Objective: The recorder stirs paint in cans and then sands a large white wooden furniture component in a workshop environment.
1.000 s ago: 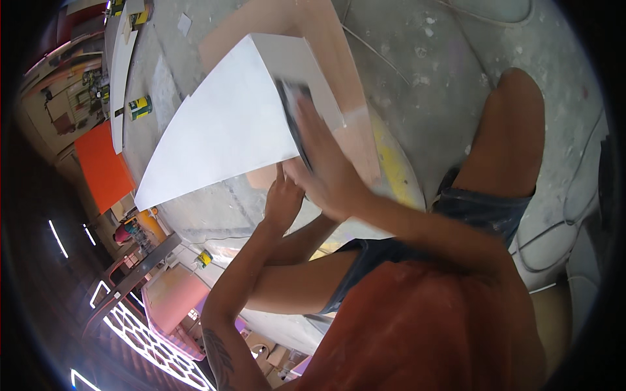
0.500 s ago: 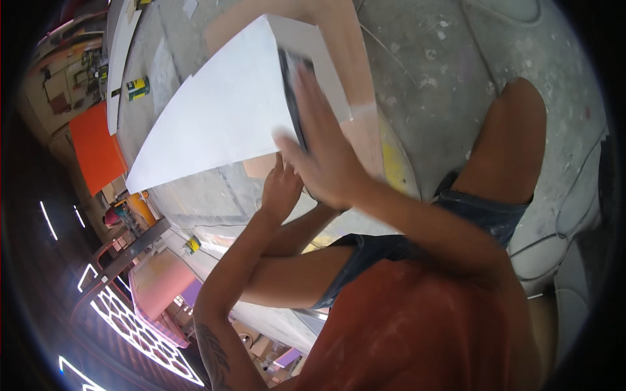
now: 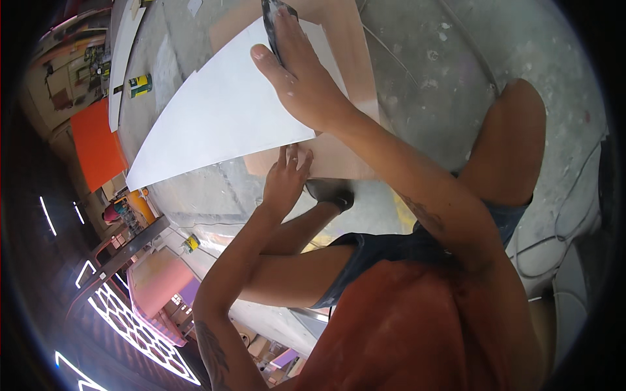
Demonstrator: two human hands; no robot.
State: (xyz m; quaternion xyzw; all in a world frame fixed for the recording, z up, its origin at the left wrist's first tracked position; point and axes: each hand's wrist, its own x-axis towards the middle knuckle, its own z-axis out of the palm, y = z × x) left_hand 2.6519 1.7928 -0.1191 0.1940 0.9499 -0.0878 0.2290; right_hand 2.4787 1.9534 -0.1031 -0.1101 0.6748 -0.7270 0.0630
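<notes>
A large white panel (image 3: 208, 124), pointed at the left with one curved edge, lies over a brown board (image 3: 358, 78) on the floor. My right hand (image 3: 303, 81) reaches across its far right part. Beneath the right fingers is a flat black sanding pad (image 3: 269, 29), pressed on the panel near its far end; the thumb sticks out to the left. At the panel's near edge rests my left hand (image 3: 287, 177). Its fingers are stretched, with the tips touching the edge, and it holds nothing.
Green-and-yellow cans stand on the floor, one can (image 3: 140, 85) beyond the panel and another can (image 3: 190, 244) at the left. An orange board (image 3: 98, 144) is at far left. Cables (image 3: 561, 225) run along the floor at right. My foot (image 3: 331, 193) is beside the brown board.
My right hand and the black pad have moved away from me along the panel, toward its far end. The left hand has stayed near the panel's close edge.
</notes>
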